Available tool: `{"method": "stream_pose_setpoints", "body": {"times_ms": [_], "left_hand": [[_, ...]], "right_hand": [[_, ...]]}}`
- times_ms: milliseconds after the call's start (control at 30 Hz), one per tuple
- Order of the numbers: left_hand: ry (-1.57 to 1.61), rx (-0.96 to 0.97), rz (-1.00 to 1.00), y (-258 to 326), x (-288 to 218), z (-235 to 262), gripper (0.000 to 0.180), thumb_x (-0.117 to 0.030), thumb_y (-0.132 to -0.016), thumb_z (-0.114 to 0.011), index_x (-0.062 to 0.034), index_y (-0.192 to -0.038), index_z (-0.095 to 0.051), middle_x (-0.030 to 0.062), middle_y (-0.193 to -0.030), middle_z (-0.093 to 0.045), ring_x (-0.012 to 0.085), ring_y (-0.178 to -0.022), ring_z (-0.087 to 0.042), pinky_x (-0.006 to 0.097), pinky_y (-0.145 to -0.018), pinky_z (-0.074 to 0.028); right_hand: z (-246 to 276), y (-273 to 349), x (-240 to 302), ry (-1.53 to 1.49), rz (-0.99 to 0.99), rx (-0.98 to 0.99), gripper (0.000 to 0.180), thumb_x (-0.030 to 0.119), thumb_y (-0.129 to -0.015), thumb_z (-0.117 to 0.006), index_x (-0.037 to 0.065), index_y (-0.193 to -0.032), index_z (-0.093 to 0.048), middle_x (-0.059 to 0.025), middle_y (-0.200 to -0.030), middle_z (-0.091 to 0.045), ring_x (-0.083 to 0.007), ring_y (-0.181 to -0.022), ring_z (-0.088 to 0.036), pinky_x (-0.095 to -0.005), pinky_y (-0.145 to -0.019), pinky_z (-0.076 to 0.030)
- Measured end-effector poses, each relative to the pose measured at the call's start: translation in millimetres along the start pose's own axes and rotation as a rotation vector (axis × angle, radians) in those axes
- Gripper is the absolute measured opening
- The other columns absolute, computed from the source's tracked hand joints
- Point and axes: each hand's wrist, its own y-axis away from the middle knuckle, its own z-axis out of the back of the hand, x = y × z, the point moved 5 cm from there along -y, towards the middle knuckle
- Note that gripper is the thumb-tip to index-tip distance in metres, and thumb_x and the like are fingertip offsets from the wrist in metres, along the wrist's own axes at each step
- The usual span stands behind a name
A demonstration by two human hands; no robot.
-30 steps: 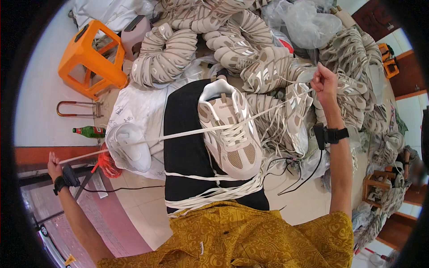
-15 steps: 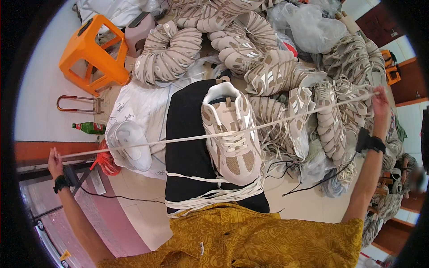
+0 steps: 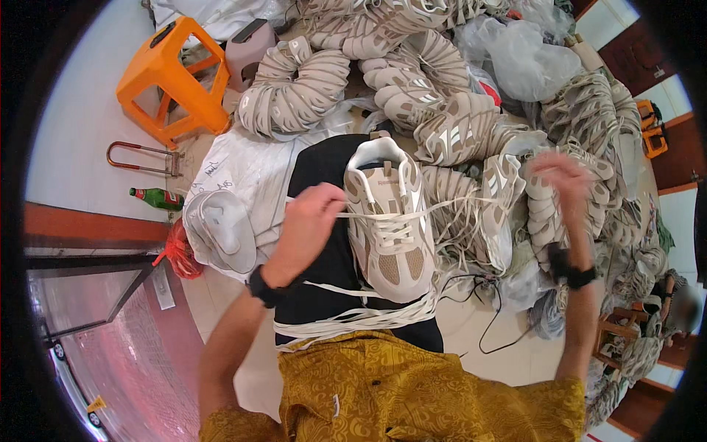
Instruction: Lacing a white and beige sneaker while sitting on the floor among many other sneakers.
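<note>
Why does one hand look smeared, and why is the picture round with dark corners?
Head view: the right hand is motion-blurred, while the left hand pinching the lace over the beige shoe is sharp; the fisheye lens bends edges and leaves a black rim; daylight is soft and even.

The floor is pale and smooth. An orange plastic stool stands on it, and a green bottle lies nearby. Dark wooden doors are far off.

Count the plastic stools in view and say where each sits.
2. A bright orange square plastic stool stands on the floor at upper left; a smaller mauve plastic stool stands just right of it, partly hidden. The shoe piles may hide more.
</note>
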Motion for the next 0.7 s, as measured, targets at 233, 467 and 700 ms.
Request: {"method": "stream_pose_setpoints", "body": {"times_ms": [233,467,700], "left_hand": [[0.096,-0.02,0.071,12,-2,-32,0.006,-0.003,-0.076,-0.056,-0.0003,-0.082,-0.056,0.0118,-0.072,-0.059,0.0219,-0.064,-0.058,0.028,-0.058,-0.045],[0.051,-0.074,0.05,17,-2,-39,0.004,-0.004,-0.076,-0.056,-0.0011,-0.079,-0.055,0.0125,-0.068,-0.058,0.0246,-0.06,-0.059,0.03,-0.054,-0.045],[-0.405,-0.041,-0.257,16,-26,-48,0.011,-0.001,-0.068,-0.054,-0.0005,-0.079,-0.051,0.0103,-0.06,-0.05,0.0241,-0.056,-0.053,0.033,-0.05,-0.044]], "right_hand": [[-209,26,18,-0.635,-0.346,0.565,0.01,0.0,-0.069,-0.059,-0.001,-0.079,-0.059,-0.0084,-0.068,-0.06,-0.0131,-0.059,-0.056,-0.0228,-0.056,-0.043],[-204,37,-11,-0.64,-0.534,0.531,0.012,0.002,-0.072,-0.061,0.001,-0.084,-0.058,-0.0024,-0.063,-0.058,-0.0072,-0.053,-0.054,-0.0187,-0.049,-0.04],[-211,45,2,-0.549,-0.411,0.571,0.016,-0.001,-0.068,-0.064,0.001,-0.083,-0.058,-0.0004,-0.064,-0.057,-0.0041,-0.056,-0.05,-0.017,-0.051,-0.039]]}}
